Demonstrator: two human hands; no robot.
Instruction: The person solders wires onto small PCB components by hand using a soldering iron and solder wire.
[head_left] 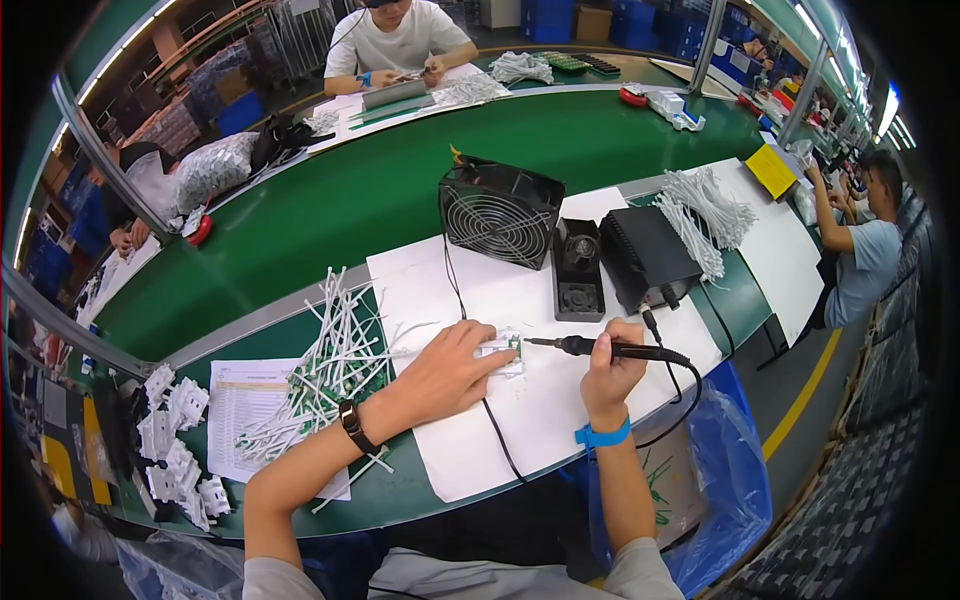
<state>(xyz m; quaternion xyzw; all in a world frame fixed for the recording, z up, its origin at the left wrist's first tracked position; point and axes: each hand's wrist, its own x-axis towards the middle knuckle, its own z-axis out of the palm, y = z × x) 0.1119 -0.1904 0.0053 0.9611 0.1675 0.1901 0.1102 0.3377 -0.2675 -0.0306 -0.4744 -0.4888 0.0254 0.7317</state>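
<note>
My left hand (445, 375) rests on the white sheet, its fingers closed down on a small white plastic housing (510, 367). A small green circuit board (515, 346) sits in that housing, partly hidden by the fingertips. In my right hand (612, 372) is a black soldering iron (578, 345), gripped like a pen. Its metal tip points left, right by the board; whether it touches, I cannot tell. A thin white cable (402, 351) runs from under the left hand toward a heap of white cables with green boards (335, 365).
Beyond my hands stand a black fan (500, 215), a black iron stand (577, 285) and a black soldering station (652, 258). White cable bundles (705, 215) lie to its right. White plastic housings (172, 430) are piled at left, beside a printed sheet (240, 410). Co-workers sit across and right.
</note>
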